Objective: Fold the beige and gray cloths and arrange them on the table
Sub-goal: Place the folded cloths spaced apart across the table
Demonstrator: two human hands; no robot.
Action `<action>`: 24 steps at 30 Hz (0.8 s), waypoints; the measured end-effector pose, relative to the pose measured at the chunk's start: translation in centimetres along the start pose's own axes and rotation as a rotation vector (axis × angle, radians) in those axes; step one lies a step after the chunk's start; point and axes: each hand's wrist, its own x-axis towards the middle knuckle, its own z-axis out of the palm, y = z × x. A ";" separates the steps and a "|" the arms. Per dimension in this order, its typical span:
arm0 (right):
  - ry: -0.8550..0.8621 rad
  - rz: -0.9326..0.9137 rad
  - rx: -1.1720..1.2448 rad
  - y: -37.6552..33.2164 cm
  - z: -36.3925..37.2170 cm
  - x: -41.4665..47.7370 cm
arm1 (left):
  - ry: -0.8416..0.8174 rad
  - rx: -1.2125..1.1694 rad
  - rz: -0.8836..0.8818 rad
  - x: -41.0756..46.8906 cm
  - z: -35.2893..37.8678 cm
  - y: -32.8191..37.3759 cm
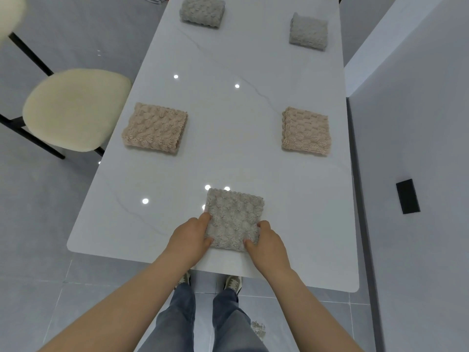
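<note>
Across the white bench (228, 97), well beyond the grips, sit two folded gray cloths (202, 11) (308, 31), with two beige cloths (155, 128) (305, 130) nearer. Between the grips lies the grayish cloth (234, 217), near-square, slightly longer away from the person. Left grip (189, 240) and right grip (269, 243) pinch its near sides. Final placing, I'd judge: square it up, then release.

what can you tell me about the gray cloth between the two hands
The gray cloth is folded into a thick, roughly square pad of bubbly, knit-looking fabric in a pale gray-beige. It lies flat on the white table close to its near edge, turned slightly askew. The left hand grips its left side and the right hand its right side, thumbs on top.
</note>
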 end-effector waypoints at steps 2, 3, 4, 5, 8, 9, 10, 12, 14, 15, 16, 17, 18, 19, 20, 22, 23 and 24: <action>0.004 0.004 0.001 0.0 0.1 -0.1 | 0.004 -0.006 0.004 0.0 0.0 0.0; 0.004 0.004 0.001 0.0 0.2 -0.1 | 0.005 -0.010 0.006 -0.1 0.0 0.0; 0.005 0.003 0.000 0.0 0.2 -0.1 | 0.008 -0.013 0.006 -0.1 0.0 0.0; 0.005 0.004 -0.002 0.0 0.2 -0.1 | 0.010 -0.015 0.005 -0.1 0.0 0.0; 0.008 0.007 -0.003 0.0 0.2 -0.1 | 0.010 -0.019 0.011 -0.2 0.2 0.0; 0.009 0.008 -0.003 0.0 0.2 -0.1 | 0.009 -0.020 0.011 -0.2 0.2 -0.1; 0.010 0.009 -0.001 0.0 0.2 -0.1 | 0.009 -0.024 0.011 -0.2 0.2 -0.1; 0.014 0.009 0.004 0.0 0.3 -0.2 | 0.011 -0.030 0.011 -0.2 0.2 -0.1; 0.019 0.009 0.010 0.0 0.3 -0.2 | 0.015 -0.036 0.007 -0.3 0.3 0.0; 0.022 0.009 0.009 0.0 0.3 -0.2 | 0.018 -0.038 0.005 -0.3 0.3 0.0; 0.023 0.011 0.007 0.0 0.3 -0.2 | 0.021 -0.040 0.003 -0.3 0.3 0.0; 0.023 0.011 0.006 -0.1 0.4 -0.2 | 0.024 -0.041 0.003 -0.4 0.3 0.0; 0.023 0.011 0.007 -0.1 0.4 -0.2 | 0.027 -0.039 0.002 -0.3 0.2 0.0; 0.022 0.007 0.009 -0.2 0.4 -0.2 | 0.028 -0.035 0.000 -0.4 0.2 -0.1; 0.020 0.002 0.011 -0.4 0.4 -0.2 | 0.029 -0.033 -0.005 -0.4 0.1 -0.1; 0.015 -0.004 0.011 -0.7 0.5 -0.1 | 0.029 -0.030 -0.010 -0.4 -0.1 -0.3; 0.014 -0.004 0.010 -0.8 0.5 -0.1 | 0.027 -0.030 -0.010 -0.3 -0.2 -0.4; 0.013 -0.004 0.007 -0.9 0.5 -0.1 | 0.026 -0.030 -0.010 -0.3 -0.2 -0.4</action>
